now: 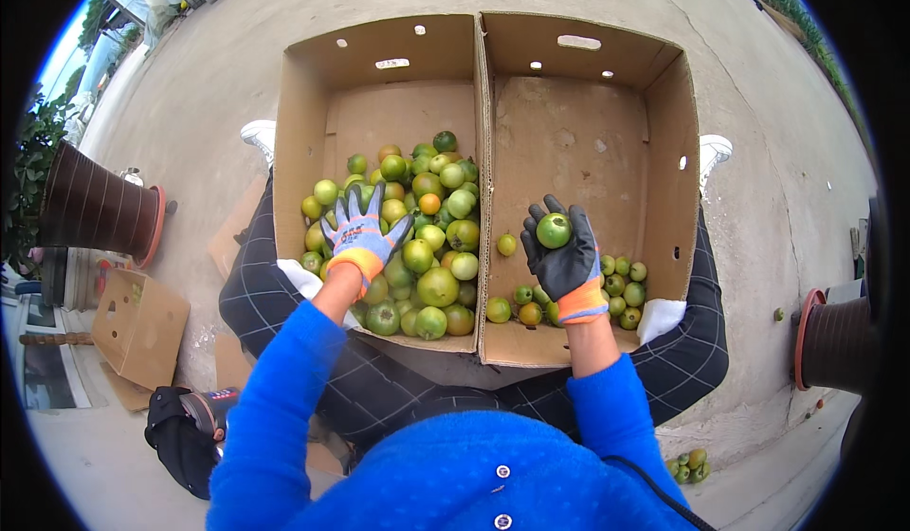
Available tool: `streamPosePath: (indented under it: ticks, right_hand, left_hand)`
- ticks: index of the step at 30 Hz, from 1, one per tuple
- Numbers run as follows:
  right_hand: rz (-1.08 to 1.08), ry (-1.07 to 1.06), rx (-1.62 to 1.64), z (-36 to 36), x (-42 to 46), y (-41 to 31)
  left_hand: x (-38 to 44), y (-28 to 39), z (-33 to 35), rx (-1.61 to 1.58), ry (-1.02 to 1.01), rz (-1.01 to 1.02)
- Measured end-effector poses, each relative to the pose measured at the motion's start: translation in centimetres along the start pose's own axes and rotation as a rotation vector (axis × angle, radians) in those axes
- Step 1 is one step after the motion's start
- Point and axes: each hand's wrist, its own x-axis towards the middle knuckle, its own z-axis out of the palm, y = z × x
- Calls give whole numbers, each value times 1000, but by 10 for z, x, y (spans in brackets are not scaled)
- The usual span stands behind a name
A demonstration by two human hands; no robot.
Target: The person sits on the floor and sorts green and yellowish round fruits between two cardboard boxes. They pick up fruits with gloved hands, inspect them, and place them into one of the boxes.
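Two cardboard boxes stand side by side between my legs. The left box [398,111] has a heap of green, yellowish and orange tomatoes [438,286] in its near half. My left hand [361,236], in a grey and orange work glove, lies palm down over this heap with its fingers spread. Over the right box [569,125], my gloved right hand [565,264] is turned palm up. A round green tomato [554,231] rests in it, held by the curled fingers. Smaller green tomatoes [625,289] lie along the right box's near side, some hidden behind my right hand.
A potted plant's brown pot [99,200] lies to the left, above an opened carton [142,325]. Another brown pot [839,342] is at the right. Several loose tomatoes [689,467] lie on the concrete ground at lower right. A black bag [178,438] sits at lower left.
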Motion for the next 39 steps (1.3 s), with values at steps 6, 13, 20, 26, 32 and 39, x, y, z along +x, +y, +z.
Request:
streamPosePath:
  ticks: [6, 13, 20, 26, 32, 39]
  right_hand:
    - [26, 65, 37, 16, -6, 2]
    - [66, -77, -114, 57, -31, -27]
    - [132, -108, -364, 89, -31, -50]
    - [344, -474, -410, 118, -41, -54]
    - [-96, -134, -1450, 73, -19, -133]
    - [-233, 159, -1684, 16, 33, -173]
  left_hand:
    - [102, -19, 45, -450, 83, 98]
    - [192, -112, -9, -940, 290, 260]
    - [-43, 58, -115, -761, 472, 871]
    - [-51, 118, -93, -704, 549, 959]
    - [18, 63, -68, -763, 623, 476]
    - [27, 72, -71, -603, 605, 547]
